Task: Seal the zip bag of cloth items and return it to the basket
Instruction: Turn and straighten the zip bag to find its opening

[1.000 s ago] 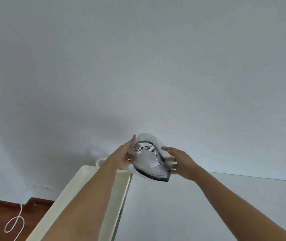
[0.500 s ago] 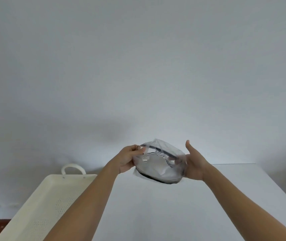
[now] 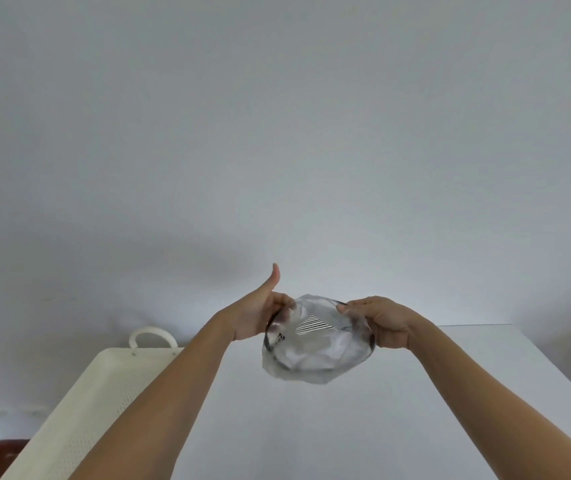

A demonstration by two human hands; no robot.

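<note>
**Head view: bag held up between both hands, basket off to the left**

Head view, compared with half a second back: your left thumb now sticks straight up, where before it was folded onto the bag [image 3: 315, 344]. Your right hand [image 3: 386, 323], which was flat against the bag's right side, has curled its fingers over the top right edge. The bag has tipped so its bulk sags lower toward you.

Much is hard to read. The bag is clear and crumpled, and the cloth [image 3: 312, 323] inside shows only as white folds with a striped patch and dark trim. You cannot tell whether the zip strip is pressed closed. The basket [image 3: 79, 403] is cut off at the lower left edge and partly hidden by your left forearm; only its far handle and perforated floor show.

Your left hand [image 3: 260, 315] grips the bag's upper left edge with its fingers, and your right hand pinches the upper right edge. The bag hangs between them above the table [image 3: 398, 410], well apart from the basket.
</note>
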